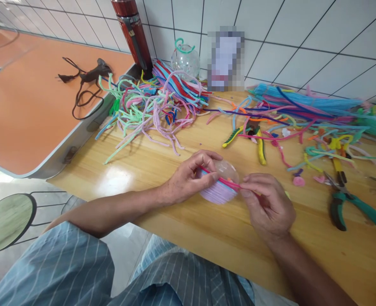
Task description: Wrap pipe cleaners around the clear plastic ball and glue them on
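Note:
In the head view, a clear round ball [228, 168] sits at the table's near middle, its lower part wrapped in rows of lilac pipe cleaner [218, 193] with a light blue row above. My left hand [192, 176] is closed on the ball's left side, its thumb pressing a bright pink pipe cleaner [229, 183] against it. The other end of that pink strand is pinched between thumb and fingers of my right hand [267, 202], just right of the ball. My fingers partly cover the ball's left side.
Loose pipe cleaners [158, 108] pile up at the back left, by a red-brown thermos [133, 36]. Another decorated clear ball [186, 61] and a blurred phone-like object [225, 59] stand by the wall. Yellow-green-handled pliers [262, 148], green-handled pliers [350, 199] and pipe-cleaner bundles [306, 102] lie right.

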Demonstrator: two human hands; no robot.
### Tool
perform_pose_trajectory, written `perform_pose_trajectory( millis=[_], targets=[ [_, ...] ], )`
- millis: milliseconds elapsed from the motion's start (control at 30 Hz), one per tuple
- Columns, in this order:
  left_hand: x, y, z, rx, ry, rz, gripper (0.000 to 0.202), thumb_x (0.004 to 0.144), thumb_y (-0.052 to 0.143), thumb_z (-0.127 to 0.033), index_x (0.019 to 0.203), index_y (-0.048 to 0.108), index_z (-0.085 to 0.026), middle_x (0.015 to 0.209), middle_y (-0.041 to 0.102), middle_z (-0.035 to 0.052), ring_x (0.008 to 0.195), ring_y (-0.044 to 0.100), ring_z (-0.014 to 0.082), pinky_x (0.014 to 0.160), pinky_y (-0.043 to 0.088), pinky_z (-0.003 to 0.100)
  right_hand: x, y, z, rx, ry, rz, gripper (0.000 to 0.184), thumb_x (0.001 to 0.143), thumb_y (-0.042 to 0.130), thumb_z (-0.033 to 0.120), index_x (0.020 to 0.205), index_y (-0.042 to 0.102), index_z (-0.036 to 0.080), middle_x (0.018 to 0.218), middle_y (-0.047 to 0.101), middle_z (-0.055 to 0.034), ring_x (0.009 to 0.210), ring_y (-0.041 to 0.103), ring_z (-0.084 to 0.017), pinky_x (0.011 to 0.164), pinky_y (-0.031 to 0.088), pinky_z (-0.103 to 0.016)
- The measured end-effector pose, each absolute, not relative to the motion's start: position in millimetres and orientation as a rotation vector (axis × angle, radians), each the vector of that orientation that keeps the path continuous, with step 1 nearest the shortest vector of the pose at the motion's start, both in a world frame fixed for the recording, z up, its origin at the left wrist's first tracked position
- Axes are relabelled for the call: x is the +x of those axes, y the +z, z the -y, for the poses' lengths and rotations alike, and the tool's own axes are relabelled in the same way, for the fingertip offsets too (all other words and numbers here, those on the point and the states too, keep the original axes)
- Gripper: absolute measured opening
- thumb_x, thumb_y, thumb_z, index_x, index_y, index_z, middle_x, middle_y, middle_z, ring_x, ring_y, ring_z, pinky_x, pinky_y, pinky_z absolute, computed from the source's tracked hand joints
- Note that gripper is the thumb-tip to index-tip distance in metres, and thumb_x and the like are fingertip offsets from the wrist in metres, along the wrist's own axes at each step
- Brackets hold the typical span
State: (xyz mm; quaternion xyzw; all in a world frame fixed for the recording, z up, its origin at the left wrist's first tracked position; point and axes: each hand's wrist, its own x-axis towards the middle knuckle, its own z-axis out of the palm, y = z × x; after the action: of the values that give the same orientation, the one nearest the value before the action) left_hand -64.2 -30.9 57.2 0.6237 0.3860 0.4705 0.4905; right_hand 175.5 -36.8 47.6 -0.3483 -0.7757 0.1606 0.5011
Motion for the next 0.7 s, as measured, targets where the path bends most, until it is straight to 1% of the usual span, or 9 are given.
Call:
perform_pose_trajectory(
  millis=[133, 300, 467, 567, 700],
  targets=[
    [-64.7, 56.0, 31.1, 1.503, 1.146, -0.944, 0.030, 0.100, 0.072, -0.046, 0.092, 0.064, -0.018, 0.133, 0.071, 0.0148, 0.117, 0.067, 0.0228, 0.098, 0.052, 0.037, 176.8, 50.4, 36.0, -0.872, 0.329, 1.910, 0.019, 0.095, 0.075, 0.013, 0.104, 0.079, 0.030, 0.091, 0.077, -0.0022, 0.088, 0.077, -0.022, 0.077, 0.064, -0.039],
    [-65.9, 53.7, 31.0, 1.492, 1.128, -0.949, 0.028, 0.100, 0.071, -0.046, 0.096, 0.063, -0.019, 0.134, 0.071, 0.0130, 0.118, 0.066, 0.0219, 0.096, 0.052, 0.035, 175.4, 49.1, 35.5, -0.912, 0.280, 1.925, 0.019, 0.097, 0.074, 0.017, 0.105, 0.081, 0.032, 0.093, 0.080, -0.0024, 0.089, 0.080, -0.023, 0.078, 0.067, -0.040],
    [-67.8, 57.0, 32.1, 1.546, 1.097, -0.907, 0.021, 0.104, 0.065, -0.041, 0.109, 0.062, -0.021, 0.138, 0.068, 0.0118, 0.124, 0.064, 0.0216, 0.105, 0.052, 0.037, 172.5, 48.1, 35.1, -0.893, 0.231, 1.954, 0.020, 0.096, 0.074, 0.013, 0.106, 0.078, 0.030, 0.094, 0.080, -0.0027, 0.090, 0.080, -0.022, 0.078, 0.067, -0.037],
    [-66.8, 59.0, 33.2, 1.548, 1.090, -0.885, 0.018, 0.105, 0.064, -0.039, 0.108, 0.060, -0.021, 0.140, 0.066, 0.0124, 0.121, 0.065, 0.0207, 0.103, 0.053, 0.036, 171.9, 49.6, 34.9, -0.882, 0.200, 1.963, 0.019, 0.097, 0.073, 0.011, 0.106, 0.075, 0.027, 0.095, 0.080, -0.0032, 0.090, 0.079, -0.021, 0.078, 0.066, -0.036],
    [-63.8, 59.4, 34.0, 1.551, 1.081, -0.881, 0.019, 0.105, 0.065, -0.038, 0.107, 0.059, -0.021, 0.142, 0.066, 0.0130, 0.121, 0.066, 0.0210, 0.101, 0.053, 0.036, 173.7, 53.9, 33.7, -0.876, 0.186, 1.997, 0.016, 0.097, 0.074, 0.015, 0.108, 0.074, 0.027, 0.096, 0.080, -0.0032, 0.090, 0.078, -0.021, 0.079, 0.065, -0.037]
  ],
)
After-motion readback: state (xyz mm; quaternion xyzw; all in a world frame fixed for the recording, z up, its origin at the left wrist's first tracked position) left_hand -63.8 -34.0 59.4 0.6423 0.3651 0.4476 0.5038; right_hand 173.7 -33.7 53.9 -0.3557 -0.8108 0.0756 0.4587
